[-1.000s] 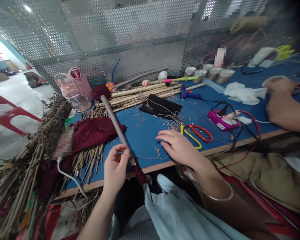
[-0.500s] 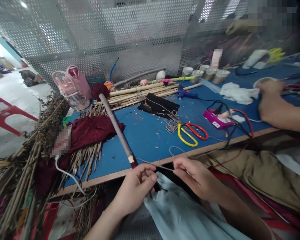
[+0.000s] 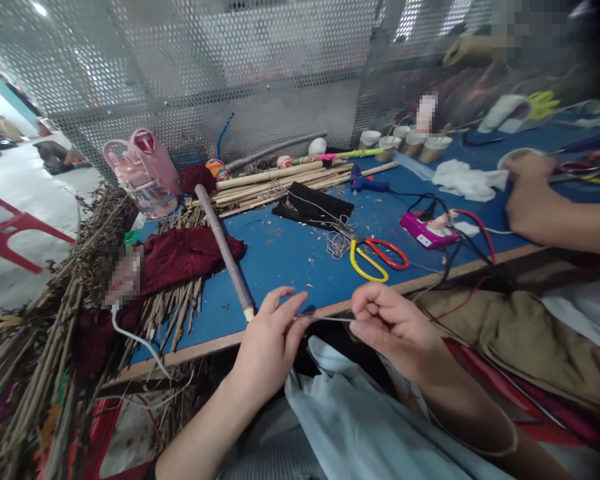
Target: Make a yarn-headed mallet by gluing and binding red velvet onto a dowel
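Note:
A thin grey cord runs taut between my hands, just off the table's front edge. My right hand pinches its right end between thumb and curled fingers. My left hand is closed on the cord at the other side, thumb toward the index finger, other fingers partly raised. Close behind my left hand lies a grey-wrapped stick, its pale lower end against or just behind the hand; the contact is hidden. Scissors with one yellow and one red handle rest beyond my right hand, beside loose coils of cord.
Dark red cloth and dry stalks cover the table's left side. Further back are black fabric, pale sticks, a blue glue gun and a pink bottle. A purple power strip lies right, near another person's arm.
Both hands have risen slightly, and the cord between them is now straighter. My left hand has turned, with its fingers more raised, and covers the stick's lower end more.

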Motion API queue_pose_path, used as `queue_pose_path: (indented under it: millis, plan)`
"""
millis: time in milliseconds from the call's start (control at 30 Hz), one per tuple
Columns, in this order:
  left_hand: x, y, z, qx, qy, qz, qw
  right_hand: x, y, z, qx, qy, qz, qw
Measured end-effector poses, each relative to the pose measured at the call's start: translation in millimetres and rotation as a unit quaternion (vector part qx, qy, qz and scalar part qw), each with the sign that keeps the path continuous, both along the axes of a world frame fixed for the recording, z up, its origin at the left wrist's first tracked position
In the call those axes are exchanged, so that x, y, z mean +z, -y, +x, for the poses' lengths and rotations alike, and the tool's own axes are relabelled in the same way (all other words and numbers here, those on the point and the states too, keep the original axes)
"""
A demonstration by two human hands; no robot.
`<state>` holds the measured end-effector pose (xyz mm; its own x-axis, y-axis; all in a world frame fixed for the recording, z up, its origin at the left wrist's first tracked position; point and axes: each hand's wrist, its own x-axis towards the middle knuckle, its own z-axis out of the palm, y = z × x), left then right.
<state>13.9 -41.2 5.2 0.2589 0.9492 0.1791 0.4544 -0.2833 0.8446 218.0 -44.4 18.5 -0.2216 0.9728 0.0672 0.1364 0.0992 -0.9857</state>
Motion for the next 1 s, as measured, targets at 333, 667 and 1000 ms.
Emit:
queue_pose_path:
  millis: [333,667,1000]
  plan:
    - [-18.1,-13,5,-0.001,0.021,0.006,1.0,-0.6,-20,-6,-0.121,-0.164,0.018,0.979]
    - [-19.6,5,-29,0.157,0.23,0.016,0.96,-10.1,-60,28,-0.263,0.21,0.201,0.92]
    - [-38.6,5,-68,0.276,-0.056,0.001,0.96,-23.6,-27,-75,0.068,0.34,0.099,0.933]
